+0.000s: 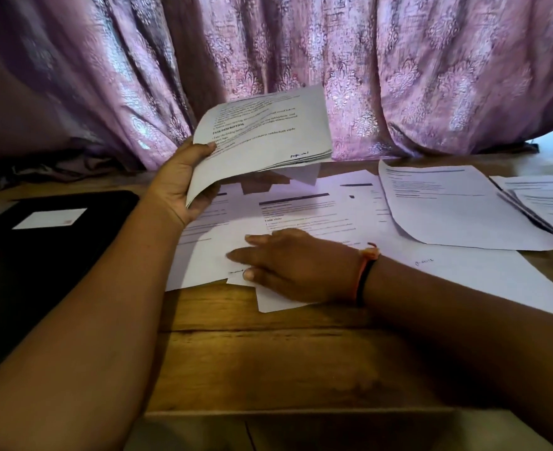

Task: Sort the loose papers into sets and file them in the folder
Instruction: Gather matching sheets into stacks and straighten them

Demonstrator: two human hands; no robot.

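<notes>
Wooden bench (268, 353), pink curtain (431, 76). Grips sheaf (268, 135) aloft in left hand (180, 183), keeping set separate; pins loose papers (317, 213) under flat right hand (288, 265).

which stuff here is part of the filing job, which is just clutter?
Job: sheaf of papers gripped by left hand; loose papers under the flat right hand; side stack; black folder.
Just there: purple curtain; wooden table; wristbands.
</notes>
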